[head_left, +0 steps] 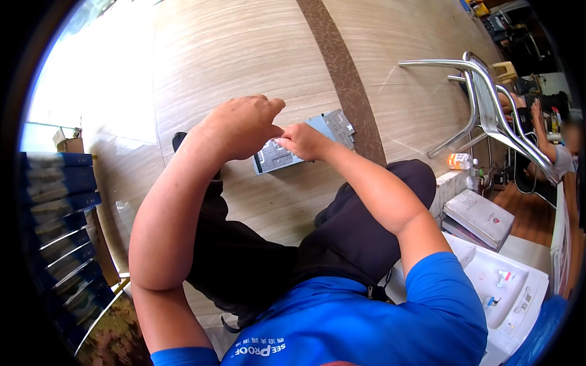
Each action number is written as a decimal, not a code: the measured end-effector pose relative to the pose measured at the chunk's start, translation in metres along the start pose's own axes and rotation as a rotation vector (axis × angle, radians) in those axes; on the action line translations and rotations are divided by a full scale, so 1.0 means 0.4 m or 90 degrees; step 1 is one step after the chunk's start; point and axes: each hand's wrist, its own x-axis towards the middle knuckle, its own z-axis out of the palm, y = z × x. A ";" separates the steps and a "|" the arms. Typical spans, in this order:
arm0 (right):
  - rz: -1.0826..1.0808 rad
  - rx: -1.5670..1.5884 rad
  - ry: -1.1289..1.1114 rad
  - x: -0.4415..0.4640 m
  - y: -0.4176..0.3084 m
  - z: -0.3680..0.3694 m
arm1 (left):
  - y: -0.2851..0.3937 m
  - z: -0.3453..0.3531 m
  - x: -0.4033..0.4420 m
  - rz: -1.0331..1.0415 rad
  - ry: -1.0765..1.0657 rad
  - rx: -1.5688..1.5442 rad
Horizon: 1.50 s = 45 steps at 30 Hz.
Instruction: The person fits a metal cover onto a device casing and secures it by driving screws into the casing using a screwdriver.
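A flat silver metal electronics case (pixel 282 158) with slots and printed panels lies below my hands, between my feet, apparently on the floor. Over its left end is my left hand (pixel 241 125), back upward, with the fingers curled and the index finger sticking out a little. Its thumb meets the fingertips of my right hand (pixel 303 141), which is closed in a pinch over the middle of the case. Whatever is between the fingertips is too small or hidden to make out. My hands cover part of the case's upper side.
Stacked blue boxes (pixel 61 183) stand on the left. To the right are a metal chair (pixel 488 110), a bottle with an orange label (pixel 461 161), a thick grey book (pixel 479 216) and a white tray-like unit (pixel 519 287). Another person's arm (pixel 540 131) shows at far right.
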 end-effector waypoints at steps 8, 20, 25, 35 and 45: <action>0.017 -0.010 0.019 -0.001 0.007 0.002 | 0.008 -0.005 -0.007 0.001 0.007 -0.009; -0.066 -0.091 0.083 0.015 0.066 0.026 | 0.009 0.008 -0.017 0.102 0.122 -0.041; -0.021 -0.081 0.038 0.002 0.047 0.019 | 0.030 0.000 -0.019 0.039 0.086 -0.060; -0.125 -0.104 0.052 0.023 0.089 0.059 | -0.002 0.051 0.009 0.088 0.110 -0.041; -0.105 -0.145 0.022 0.014 0.078 0.054 | 0.047 0.044 0.012 0.073 0.075 -0.042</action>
